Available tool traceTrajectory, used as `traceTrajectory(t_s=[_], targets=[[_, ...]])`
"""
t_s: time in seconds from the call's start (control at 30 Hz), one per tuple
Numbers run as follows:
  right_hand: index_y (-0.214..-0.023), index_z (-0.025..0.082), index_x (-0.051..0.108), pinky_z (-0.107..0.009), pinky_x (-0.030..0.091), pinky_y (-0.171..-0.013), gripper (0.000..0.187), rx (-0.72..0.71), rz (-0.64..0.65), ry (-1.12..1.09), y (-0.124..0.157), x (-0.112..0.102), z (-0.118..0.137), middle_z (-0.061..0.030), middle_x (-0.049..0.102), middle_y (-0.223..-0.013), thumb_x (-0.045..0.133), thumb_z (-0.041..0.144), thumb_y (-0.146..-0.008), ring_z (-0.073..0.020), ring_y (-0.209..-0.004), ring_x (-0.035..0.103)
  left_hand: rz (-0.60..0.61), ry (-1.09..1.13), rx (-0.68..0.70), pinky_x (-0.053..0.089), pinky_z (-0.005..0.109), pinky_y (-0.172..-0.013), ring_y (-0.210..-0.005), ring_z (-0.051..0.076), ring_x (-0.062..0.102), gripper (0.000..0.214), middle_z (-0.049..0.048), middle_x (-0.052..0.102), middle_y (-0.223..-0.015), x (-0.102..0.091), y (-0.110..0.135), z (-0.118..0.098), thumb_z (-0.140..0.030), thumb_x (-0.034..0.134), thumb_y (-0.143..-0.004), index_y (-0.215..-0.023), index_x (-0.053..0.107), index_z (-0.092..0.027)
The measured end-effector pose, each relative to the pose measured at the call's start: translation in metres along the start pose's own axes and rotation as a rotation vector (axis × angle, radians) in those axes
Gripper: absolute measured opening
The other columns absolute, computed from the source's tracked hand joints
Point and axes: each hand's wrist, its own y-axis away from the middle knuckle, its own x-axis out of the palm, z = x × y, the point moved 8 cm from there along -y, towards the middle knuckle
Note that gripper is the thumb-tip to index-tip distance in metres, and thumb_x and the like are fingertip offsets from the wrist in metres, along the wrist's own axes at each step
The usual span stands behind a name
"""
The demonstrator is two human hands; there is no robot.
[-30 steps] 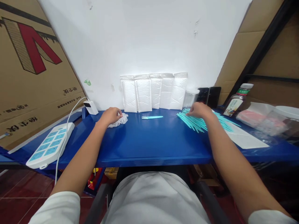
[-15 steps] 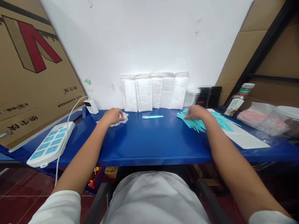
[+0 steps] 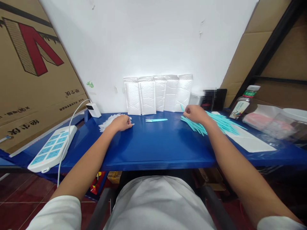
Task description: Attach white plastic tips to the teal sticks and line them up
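Note:
My left hand [image 3: 123, 122] is closed in a pinch at the right edge of a pile of small translucent plastic pieces [image 3: 105, 123]. A tiny translucent piece [image 3: 133, 124] sticks out from its fingertips. On the right, my right hand [image 3: 194, 113] pinches a slim teal plastic stick [image 3: 182, 108], which points up and left. Beneath and around that hand spreads a heap of similar teal sticks [image 3: 195, 126]. Between the hands, teal sticks [image 3: 156, 120] with pale left ends lie side by side on the blue table [image 3: 155, 143]; their exact number cannot be made out.
White padded mailers [image 3: 147, 95] lean against the wall behind. At left are a power strip [image 3: 51, 148] and a white charger [image 3: 93, 109] with its cable. To the right stand a bottle [image 3: 242, 103], a clear jar [image 3: 195, 98] and a white sheet [image 3: 254, 142].
My left hand has moved right and slightly down, uncovering more of the translucent pile, with a piece now at its fingertips. The right hand has risen slightly from the heap with a teal stick.

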Motion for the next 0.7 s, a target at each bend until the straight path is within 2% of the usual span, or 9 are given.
traceTrajectory(t_s=[0.07,0.13,0.23,0.33,0.5,0.7], targets=[[-0.095,0.018,0.070,-0.028,0.043,-0.069,0.015,-0.050,-0.066,-0.098,0.000,-0.003,0.012,-0.0108,0.079,-0.090,0.062,0.030,-0.091,-0.0234,-0.083,0.071,0.063,0.095,0.035,0.042,0.030,-0.060,-0.065,0.022,0.066,0.025,0.0045,0.074,-0.070,0.005,0.001,-0.006,-0.045,0.068,-0.080,-0.067,0.067,-0.024],[-0.101,0.018,0.066,-0.028,0.044,-0.070,0.013,-0.097,-0.069,-0.214,0.002,0.000,0.023,-0.0079,0.078,-0.084,0.058,0.027,-0.095,-0.0211,-0.078,0.071,0.092,0.156,0.071,0.042,0.031,-0.059,-0.063,0.021,0.065,0.027,0.0039,0.073,-0.068,0.008,0.002,-0.012,-0.047,0.067,-0.080,-0.066,0.066,-0.024],[-0.113,0.019,0.061,-0.026,0.046,-0.066,0.018,-0.151,0.008,-0.452,0.005,0.013,0.039,-0.0037,0.076,-0.078,0.054,0.030,-0.100,-0.0171,-0.064,0.069,0.047,0.242,0.129,0.045,0.031,-0.062,-0.068,0.022,0.067,0.030,0.0053,0.075,-0.076,0.007,0.002,-0.020,-0.052,0.066,-0.082,-0.075,0.068,-0.023],[-0.114,0.020,0.063,-0.025,0.047,-0.059,0.028,-0.195,0.067,-0.660,0.008,0.021,0.052,-0.0023,0.073,-0.076,0.054,0.043,-0.101,-0.0153,-0.054,0.065,-0.020,0.402,0.202,0.051,0.032,-0.070,-0.078,0.023,0.070,0.034,0.0071,0.078,-0.086,0.002,0.003,-0.035,-0.055,0.066,-0.086,-0.088,0.068,-0.021],[-0.098,0.016,0.075,-0.026,0.046,-0.054,0.049,-0.270,0.192,-0.810,0.017,0.024,0.076,-0.0043,0.071,-0.073,0.067,0.064,-0.090,-0.0128,-0.051,0.057,-0.038,0.711,0.298,0.056,0.033,-0.078,-0.088,0.023,0.074,0.036,0.0093,0.080,-0.091,-0.003,0.009,-0.065,-0.054,0.070,-0.089,-0.096,0.069,-0.018],[-0.098,0.014,0.080,-0.024,0.043,-0.050,0.053,-0.273,0.233,-0.891,0.025,0.018,0.090,-0.0062,0.074,-0.074,0.075,0.065,-0.081,-0.0118,-0.055,0.053,-0.068,0.701,0.330,0.054,0.032,-0.074,-0.086,0.023,0.073,0.042,0.0103,0.081,-0.095,-0.004,0.010,-0.077,-0.056,0.072,-0.089,-0.102,0.079,-0.016]])
